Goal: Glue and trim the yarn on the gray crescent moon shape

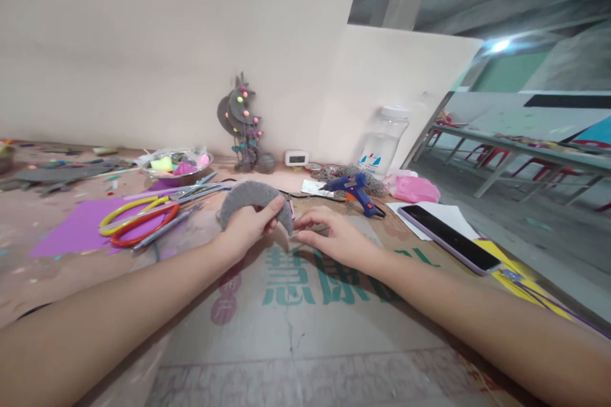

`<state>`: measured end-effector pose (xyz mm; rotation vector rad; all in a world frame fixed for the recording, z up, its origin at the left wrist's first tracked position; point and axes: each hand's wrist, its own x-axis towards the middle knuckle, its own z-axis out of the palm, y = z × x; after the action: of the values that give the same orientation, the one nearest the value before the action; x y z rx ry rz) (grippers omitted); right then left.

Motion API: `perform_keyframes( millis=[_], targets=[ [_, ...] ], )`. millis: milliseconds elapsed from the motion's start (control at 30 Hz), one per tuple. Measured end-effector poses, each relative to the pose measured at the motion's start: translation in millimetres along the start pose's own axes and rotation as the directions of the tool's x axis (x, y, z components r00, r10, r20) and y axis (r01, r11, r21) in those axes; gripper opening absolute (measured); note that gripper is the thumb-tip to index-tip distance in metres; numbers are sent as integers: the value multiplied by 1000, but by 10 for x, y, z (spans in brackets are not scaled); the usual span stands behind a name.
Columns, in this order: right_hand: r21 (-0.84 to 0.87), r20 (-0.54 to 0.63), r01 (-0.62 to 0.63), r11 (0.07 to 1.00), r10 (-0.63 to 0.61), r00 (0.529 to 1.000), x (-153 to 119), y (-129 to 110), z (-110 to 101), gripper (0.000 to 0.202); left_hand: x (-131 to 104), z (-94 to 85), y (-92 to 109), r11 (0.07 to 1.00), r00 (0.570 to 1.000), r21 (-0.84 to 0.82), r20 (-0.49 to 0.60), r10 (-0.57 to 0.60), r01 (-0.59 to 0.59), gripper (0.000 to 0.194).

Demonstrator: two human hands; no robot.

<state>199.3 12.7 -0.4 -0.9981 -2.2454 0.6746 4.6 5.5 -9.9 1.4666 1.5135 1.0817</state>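
A crescent wrapped in grey yarn (249, 196) is gripped in my left hand (248, 229), with the thumb over its inner edge and the fingers behind. My right hand (334, 238) is beside the crescent's right tip, its thumb and fingertips drawn together. What lies between those fingertips is too small to make out. Below the hands, a thin dark thread (289, 324) lies on a printed cardboard sheet (229, 356).
Scissors (138, 222) lie on purple paper (67, 229) at left, near a bowl of craft pieces (176, 168). Behind are a decorated moon ornament (243, 121), a small clock (296, 158) and a jar (382, 140). At right are a blue glue gun (356, 191) and a phone (449, 238).
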Motion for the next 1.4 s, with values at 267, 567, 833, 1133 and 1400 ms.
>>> perform_keyframes(
  millis=[267,567,833,1133,1400],
  targets=[
    [-86,-15,1,996,-2,1000,-6,25,-4,18,-26,15,48,999,999,-46,-32,-15,13,54],
    [-324,234,391,861,-328,916,-87,-148,-151,27,-7,-2,31,999,998,-43,-63,-6,3,43],
    [-319,-257,-107,942,23,966,-141,316,-617,29,-3,37,42,998,998,-49,-62,27,-31,43],
    [-123,-559,-376,919,248,791,-171,1005,-844,31,-54,20,116,998,996,66,-91,14,-8,37],
    [-194,-422,-363,911,257,870,-25,995,-714,30,-86,13,186,976,993,218,-117,34,-8,37]
  ],
)
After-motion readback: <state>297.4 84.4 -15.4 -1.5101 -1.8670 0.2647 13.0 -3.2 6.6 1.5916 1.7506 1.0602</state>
